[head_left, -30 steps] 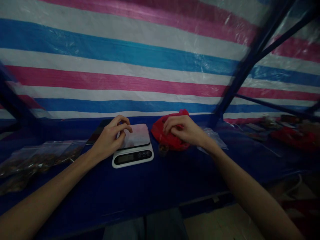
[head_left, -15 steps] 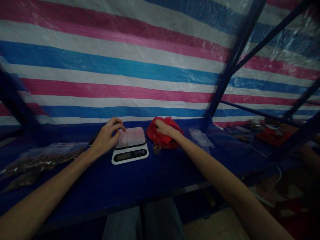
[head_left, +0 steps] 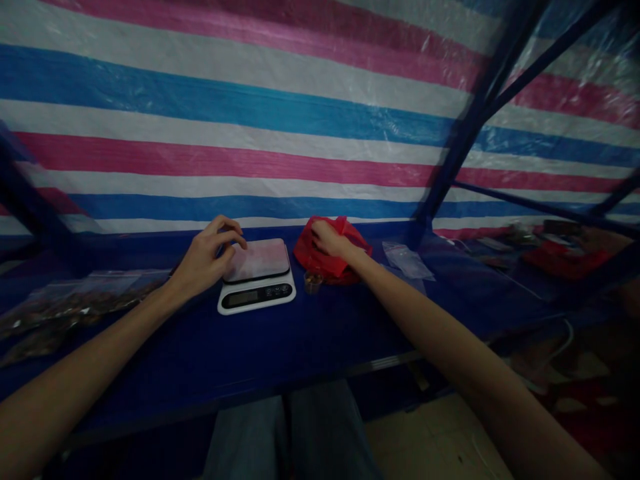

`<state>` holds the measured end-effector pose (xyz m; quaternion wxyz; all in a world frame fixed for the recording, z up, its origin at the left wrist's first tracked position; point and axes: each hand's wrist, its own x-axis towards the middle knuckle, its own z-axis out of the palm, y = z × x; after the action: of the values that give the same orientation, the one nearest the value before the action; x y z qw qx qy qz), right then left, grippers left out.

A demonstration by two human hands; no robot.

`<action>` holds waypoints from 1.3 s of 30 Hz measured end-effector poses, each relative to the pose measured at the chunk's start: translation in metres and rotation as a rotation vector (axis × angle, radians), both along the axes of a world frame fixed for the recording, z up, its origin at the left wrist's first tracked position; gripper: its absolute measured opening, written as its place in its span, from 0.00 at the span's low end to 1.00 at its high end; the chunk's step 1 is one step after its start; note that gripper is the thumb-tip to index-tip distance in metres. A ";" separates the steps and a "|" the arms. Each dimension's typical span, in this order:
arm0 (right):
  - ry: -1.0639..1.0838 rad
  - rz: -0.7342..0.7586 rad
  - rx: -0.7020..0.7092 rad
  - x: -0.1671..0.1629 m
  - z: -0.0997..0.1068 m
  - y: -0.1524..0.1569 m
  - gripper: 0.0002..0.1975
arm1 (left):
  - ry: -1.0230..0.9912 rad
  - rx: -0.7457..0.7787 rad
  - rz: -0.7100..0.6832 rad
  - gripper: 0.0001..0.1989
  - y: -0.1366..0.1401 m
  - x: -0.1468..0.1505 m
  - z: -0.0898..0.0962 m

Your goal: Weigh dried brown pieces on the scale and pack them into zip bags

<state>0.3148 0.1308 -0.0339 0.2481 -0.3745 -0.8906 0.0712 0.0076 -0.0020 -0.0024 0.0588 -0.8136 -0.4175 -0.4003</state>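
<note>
Since a second ago, the person's right hand (head_left: 325, 239) has gone from hovering over the near side of a crumpled red bag (head_left: 320, 265) to reaching down into its open mouth; the left hand (head_left: 206, 259) has stayed beside the scale (head_left: 257, 297). Taking twelve o'clock as straight ahead of the sitter, the red bag lies at two o'clock from the scale, on a blue surface (head_left: 300, 353). Its folds spread a little wider between nine and three, and the right forearm enters pointing toward ten, so the right hand is much the nearer. Red folds hide those fingers; I cannot tell whether they are apart or pinching something. A small clear cup (head_left: 313, 285) of brownish bits stands at about seven o'clock from the right hand, close against the bag, between it and the scale. The left hand's fingers are loosely curled, a gap showing between thumb and forefinger, at the plate's ten o'clock edge; whether they touch it is unclear. Filled clear bags (head_left: 80, 303) lie toward nine o'clock, flat clear packets (head_left: 407, 260) toward three.
</note>
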 end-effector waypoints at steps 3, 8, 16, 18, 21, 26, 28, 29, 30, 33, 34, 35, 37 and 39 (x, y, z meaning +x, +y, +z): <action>0.058 -0.034 0.064 0.006 0.021 -0.012 0.11 | -0.013 -0.003 0.032 0.14 -0.001 0.000 0.002; 0.145 -0.004 -0.017 0.023 0.043 -0.030 0.06 | -0.026 -0.023 0.051 0.13 0.000 -0.002 0.000; 0.152 0.071 -0.044 0.028 0.051 -0.038 0.07 | 0.010 -0.003 0.008 0.14 -0.001 0.000 -0.001; 0.144 0.073 -0.060 0.028 0.052 -0.038 0.07 | 0.014 -0.002 -0.005 0.14 -0.002 0.001 -0.001; 0.114 0.065 -0.081 0.031 0.054 -0.039 0.06 | 0.008 -0.025 -0.026 0.14 -0.003 0.002 -0.001; 0.166 0.063 -0.141 0.038 0.052 -0.047 0.04 | -0.023 -0.062 -0.030 0.14 -0.005 0.005 -0.001; 0.216 0.076 -0.219 0.041 0.047 -0.050 0.05 | -0.015 -0.055 -0.040 0.14 -0.006 0.006 -0.001; 0.240 0.081 -0.270 0.043 0.046 -0.051 0.06 | -0.009 -0.049 -0.044 0.14 -0.007 0.006 -0.001; 0.257 0.081 -0.321 0.044 0.044 -0.052 0.08 | -0.002 -0.045 -0.046 0.14 -0.007 0.007 0.000; 0.309 0.061 -0.407 0.047 0.049 -0.056 0.12 | 0.019 -0.047 -0.034 0.14 -0.009 0.009 0.002; 0.328 0.055 -0.409 0.047 0.054 -0.060 0.13 | 0.024 -0.048 -0.031 0.13 -0.009 0.009 0.002; 0.346 0.056 -0.403 0.046 0.059 -0.064 0.13 | 0.026 -0.044 -0.030 0.13 -0.009 0.010 0.002; 0.361 0.096 -0.382 0.041 0.072 -0.078 0.13 | 0.033 -0.029 -0.037 0.14 -0.009 0.009 0.001; 0.292 0.184 -0.367 0.032 0.083 -0.095 0.12 | 0.052 -0.014 -0.054 0.14 -0.008 0.008 0.000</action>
<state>0.3470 0.0358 0.0489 0.2945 -0.3165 -0.8477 0.3073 0.0161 -0.0098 -0.0025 0.0531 -0.8351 -0.3968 -0.3773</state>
